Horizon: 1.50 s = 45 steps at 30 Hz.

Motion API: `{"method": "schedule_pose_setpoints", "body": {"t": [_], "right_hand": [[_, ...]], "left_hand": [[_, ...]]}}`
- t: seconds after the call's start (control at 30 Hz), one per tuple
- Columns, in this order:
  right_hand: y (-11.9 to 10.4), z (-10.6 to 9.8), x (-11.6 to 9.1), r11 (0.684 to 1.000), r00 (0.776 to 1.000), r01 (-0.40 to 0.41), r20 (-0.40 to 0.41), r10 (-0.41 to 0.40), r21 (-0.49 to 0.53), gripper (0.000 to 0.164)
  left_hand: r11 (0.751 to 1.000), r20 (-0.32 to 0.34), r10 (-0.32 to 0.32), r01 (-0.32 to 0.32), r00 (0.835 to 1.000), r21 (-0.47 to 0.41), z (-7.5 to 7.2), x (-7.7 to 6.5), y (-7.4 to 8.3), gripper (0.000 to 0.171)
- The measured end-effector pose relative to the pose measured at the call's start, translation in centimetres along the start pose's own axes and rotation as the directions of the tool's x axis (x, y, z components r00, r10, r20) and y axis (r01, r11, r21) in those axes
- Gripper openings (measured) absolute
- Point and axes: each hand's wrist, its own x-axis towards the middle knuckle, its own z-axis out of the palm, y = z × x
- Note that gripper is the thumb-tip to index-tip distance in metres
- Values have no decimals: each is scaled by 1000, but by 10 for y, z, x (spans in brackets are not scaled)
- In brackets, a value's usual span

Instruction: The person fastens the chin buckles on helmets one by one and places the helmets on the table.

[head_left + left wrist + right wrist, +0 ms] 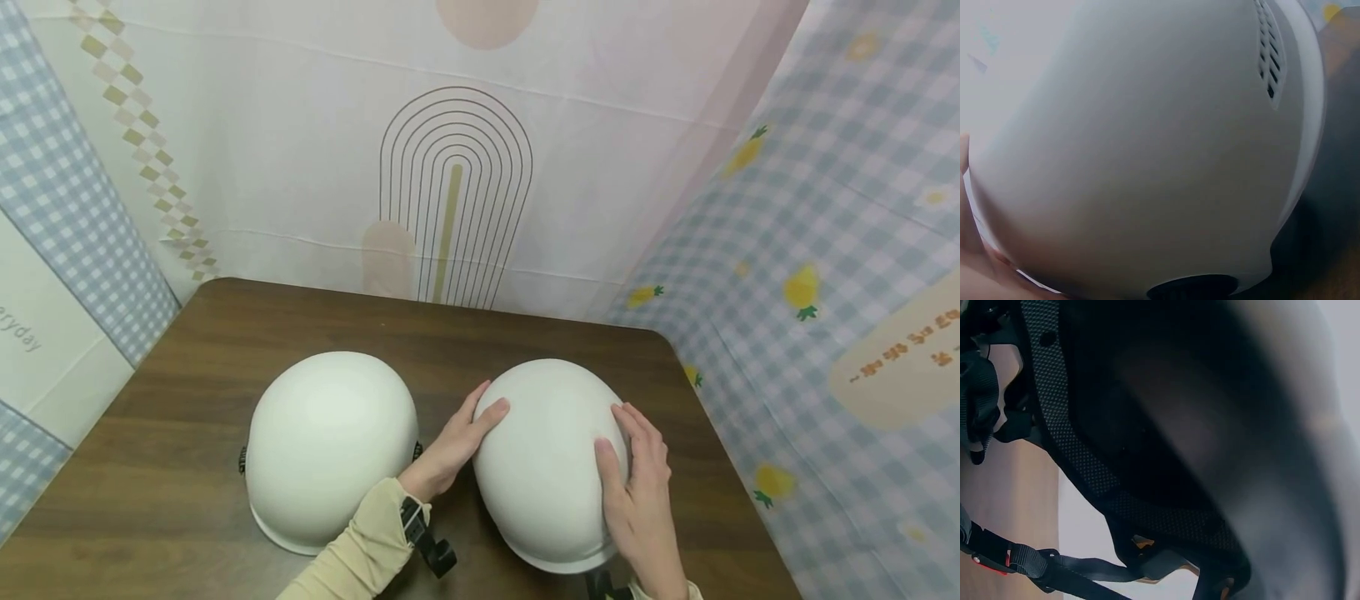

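Two smooth white helmets are in the head view. Both of my hands hold the right helmet (547,467), one at each side. My left hand (450,446) grips its far left side, thumb on the shell. My right hand (641,492) holds its right side with thumb and fingers spread over the shell. In the left wrist view the shell shows slotted vents (1269,56) and a raised rim. From the right wrist the dark inside appears, with a textured headband (1057,394) and a black chin strap (1085,569), the near side tipped off the table.
A second white helmet (330,442) stands dome up on the brown wooden table (180,500), left of my left forearm. Patterned cloth (300,167) hangs behind the table, and blue checked cloth (795,208) hangs along the right side.
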Motion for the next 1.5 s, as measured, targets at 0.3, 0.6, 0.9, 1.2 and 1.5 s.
{"method": "schedule_pose_setpoints", "body": {"t": [0.3,0.6,0.9,1.2,1.5], "right_hand": [[4,2,2,1000,1000,-1,17,1,9,42],[7,0,2,999,999,-37,29,36,22,42],[9,-1,0,998,998,-56,33,55,41,42],[13,-5,-4,993,994,-95,63,91,67,44],[15,-7,-6,990,989,-123,90,117,65,44]], "left_hand": [[1000,-21,-2,2,1000,17,0,1,0,83],[1000,-19,1,0,1000,22,2,4,-1,84],[1000,-12,12,-12,1000,29,4,6,-4,81],[999,-9,-3,3,1000,36,7,5,-5,85],[999,4,4,-5,1000,46,9,3,-7,83]]}}
